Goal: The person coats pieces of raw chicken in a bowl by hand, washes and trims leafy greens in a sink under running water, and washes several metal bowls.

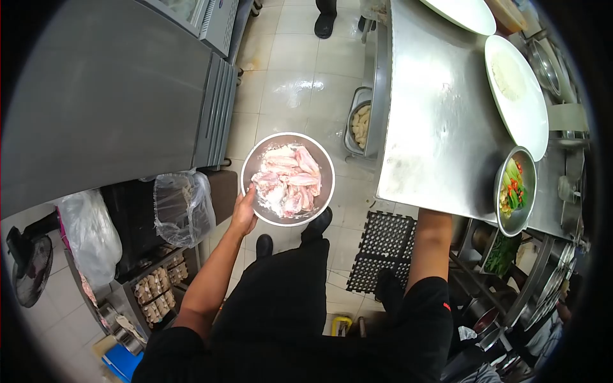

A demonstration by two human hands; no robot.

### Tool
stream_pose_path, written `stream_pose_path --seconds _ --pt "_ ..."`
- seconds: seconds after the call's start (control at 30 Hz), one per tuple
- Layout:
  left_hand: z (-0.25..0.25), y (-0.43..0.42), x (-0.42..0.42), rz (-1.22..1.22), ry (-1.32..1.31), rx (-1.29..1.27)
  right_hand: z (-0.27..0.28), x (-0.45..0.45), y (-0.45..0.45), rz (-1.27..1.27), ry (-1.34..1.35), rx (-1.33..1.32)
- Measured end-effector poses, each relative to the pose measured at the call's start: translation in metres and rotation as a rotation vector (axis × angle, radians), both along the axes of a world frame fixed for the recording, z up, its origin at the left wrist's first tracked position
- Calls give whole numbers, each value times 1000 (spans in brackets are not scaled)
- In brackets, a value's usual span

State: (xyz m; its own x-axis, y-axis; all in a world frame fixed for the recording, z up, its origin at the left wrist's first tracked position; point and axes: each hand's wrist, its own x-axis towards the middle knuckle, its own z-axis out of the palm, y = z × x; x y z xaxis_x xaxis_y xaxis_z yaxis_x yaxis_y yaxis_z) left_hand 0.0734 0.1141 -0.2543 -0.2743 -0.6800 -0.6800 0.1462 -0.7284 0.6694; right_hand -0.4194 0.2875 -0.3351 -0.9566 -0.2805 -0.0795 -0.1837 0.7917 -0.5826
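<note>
My left hand [244,212] is closed on the near left rim of a round metal bowl [326,172], held out over the tiled floor. Inside the bowl lie several raw chicken wings [299,173], with white powder that looks like flour on and around them. My right forearm [432,246] reaches under the near edge of the steel table [434,127], which hides that hand completely. A steel bowl of cut green and red vegetables [513,188] stands at the table's right corner.
White oval plates [533,127] lie along the table's right side. Left stand a large grey steel cabinet [115,83], a bin with a clear plastic liner [185,210] and egg trays [156,290]. A black rubber mat [383,249] covers some floor. Another person's shoe [324,25] shows at the top.
</note>
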Motion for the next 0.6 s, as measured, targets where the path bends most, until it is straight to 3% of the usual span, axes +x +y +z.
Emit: stream_pose_path --seconds 0.13,0.37,0.43,0.47,0.5,0.53,0.6 --pt "-5 1 -3 -10 14 -15 5 -18 -8 -136 -106 -351" --pt "-23 6 12 -37 84 30 66 -1 8 -354 -747 -1260" --pt "-28 12 21 -68 101 18 45 15 51 -286 -898 -1418" --pt "-27 16 24 -96 91 5 43 42 73 -132 -1065 -1415" --pt "-22 21 27 -97 94 11 77 91 64 -247 -964 -1252" --pt "-20 25 31 -100 122 7 81 127 70 -27 -1078 -1289" --pt "-18 38 45 -105 110 -13 95 197 57 61 -1168 -1160"
